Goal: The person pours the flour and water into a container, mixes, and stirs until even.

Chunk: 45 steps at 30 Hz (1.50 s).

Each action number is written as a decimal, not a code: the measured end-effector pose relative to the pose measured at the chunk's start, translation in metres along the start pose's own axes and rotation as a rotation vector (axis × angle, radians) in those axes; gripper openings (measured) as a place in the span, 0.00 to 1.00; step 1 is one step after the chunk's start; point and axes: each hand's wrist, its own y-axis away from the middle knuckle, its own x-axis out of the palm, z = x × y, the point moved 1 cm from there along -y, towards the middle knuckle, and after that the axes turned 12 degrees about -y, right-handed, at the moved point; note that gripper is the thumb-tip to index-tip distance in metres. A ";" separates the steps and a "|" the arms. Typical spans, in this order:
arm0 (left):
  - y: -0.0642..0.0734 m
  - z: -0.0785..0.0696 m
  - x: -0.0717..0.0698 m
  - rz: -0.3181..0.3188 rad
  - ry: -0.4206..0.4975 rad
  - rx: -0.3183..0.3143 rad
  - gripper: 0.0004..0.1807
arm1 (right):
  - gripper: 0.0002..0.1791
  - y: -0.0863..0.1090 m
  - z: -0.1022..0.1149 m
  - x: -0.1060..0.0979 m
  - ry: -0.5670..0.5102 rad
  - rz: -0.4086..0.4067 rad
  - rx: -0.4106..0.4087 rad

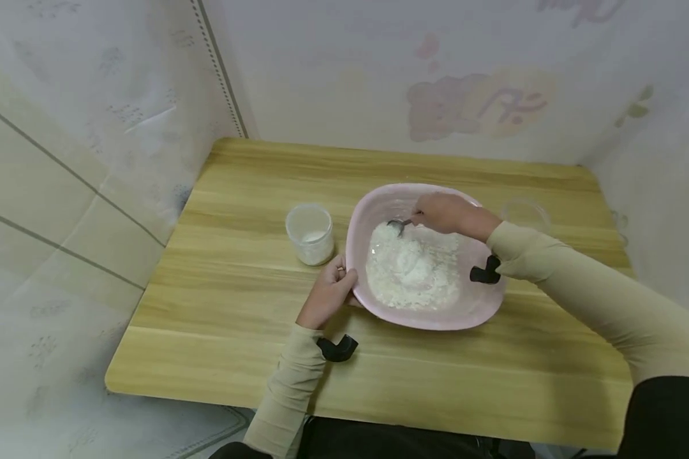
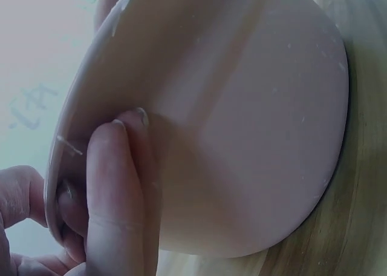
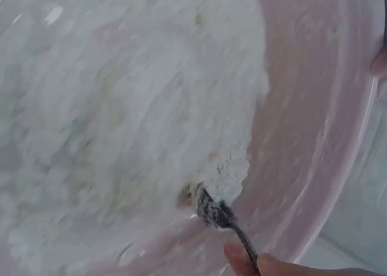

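Observation:
A pink plastic basin (image 1: 482,306) stands on the table with white flour (image 1: 416,271) spread over its bottom. My left hand (image 1: 328,290) grips the basin's left rim; in the left wrist view its fingers (image 2: 115,185) press the outer wall under the lip. Over the basin's far side, my right hand (image 1: 444,213) pinches the handle of a metal spoon (image 1: 399,226). The spoon's bowl, coated with flour in the right wrist view, touches the flour's edge near the basin wall.
Left of the basin, a clear plastic cup (image 1: 310,236) holds some white contents. A clear round lid (image 1: 526,215) lies right of the basin, partly behind the right forearm. The wooden table (image 1: 218,306) meets a patterned wall at the back.

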 end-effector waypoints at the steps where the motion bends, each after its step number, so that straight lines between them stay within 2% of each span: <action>1: -0.001 0.001 0.001 0.000 -0.001 -0.001 0.12 | 0.20 -0.001 0.004 0.004 -0.003 0.014 -0.021; 5: -0.002 0.001 0.003 0.005 -0.011 -0.013 0.13 | 0.18 0.000 0.014 0.016 -0.053 0.061 -0.114; 8: -0.003 0.001 0.003 0.002 -0.013 -0.020 0.16 | 0.18 0.001 0.014 0.020 -0.167 0.069 -0.144; 11: -0.004 0.003 0.002 -0.006 -0.004 -0.020 0.18 | 0.19 0.000 0.007 0.020 -0.319 0.037 -0.075; 15: -0.004 0.004 0.001 -0.007 0.012 -0.019 0.18 | 0.20 -0.004 -0.006 0.020 -0.511 -0.063 0.042; 17: -0.004 0.004 0.002 -0.002 0.011 -0.017 0.17 | 0.21 -0.008 -0.014 0.019 -0.584 -0.113 0.063; 19: -0.004 0.004 0.002 0.010 0.013 -0.014 0.18 | 0.22 -0.011 -0.020 0.017 -0.609 -0.171 0.071; 21: -0.004 0.005 0.002 0.019 0.013 -0.011 0.20 | 0.22 -0.014 -0.025 0.014 -0.589 -0.213 0.071; 24: -0.003 0.005 0.002 0.014 0.009 -0.011 0.21 | 0.22 -0.018 -0.025 0.012 -0.541 -0.213 0.065; 30: -0.002 0.006 0.001 0.005 0.008 -0.001 0.23 | 0.23 -0.014 -0.006 0.018 -0.345 -0.085 -0.005; 36: -0.002 0.005 0.002 0.004 0.002 -0.001 0.22 | 0.25 0.012 0.000 0.018 -0.244 0.133 -0.115; 39: -0.001 0.004 0.002 0.000 0.001 -0.010 0.20 | 0.26 0.027 -0.006 0.015 -0.210 0.234 -0.126; 42: 0.000 0.004 0.002 -0.002 -0.004 -0.016 0.22 | 0.26 0.042 -0.016 0.009 -0.184 0.266 -0.090; 45: 0.002 0.004 0.002 0.005 -0.013 -0.021 0.24 | 0.25 0.055 -0.028 0.000 -0.158 0.217 -0.042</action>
